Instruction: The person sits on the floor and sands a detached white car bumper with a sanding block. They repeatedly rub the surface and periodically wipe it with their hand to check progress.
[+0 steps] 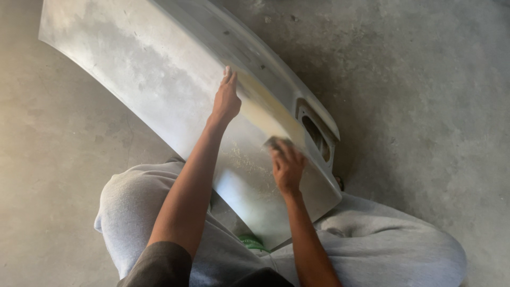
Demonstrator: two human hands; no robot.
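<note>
My left hand (pixel 226 101) lies flat, fingers together and stretched forward, arm reaching out nearly straight. My right hand (pixel 287 166) sits nearer me, blurred, fingers curled down and pressing, forearm angled in from the lower right.

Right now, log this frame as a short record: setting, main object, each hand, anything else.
setting: concrete floor, person seated in grey trousers
main object: large grey car body panel propped across the lap, yellowish filler patch
left hand: flat on the panel, steadying
right hand: pressing a small dark sanding piece by the patch
other: green item under the panel's lower edge
</note>
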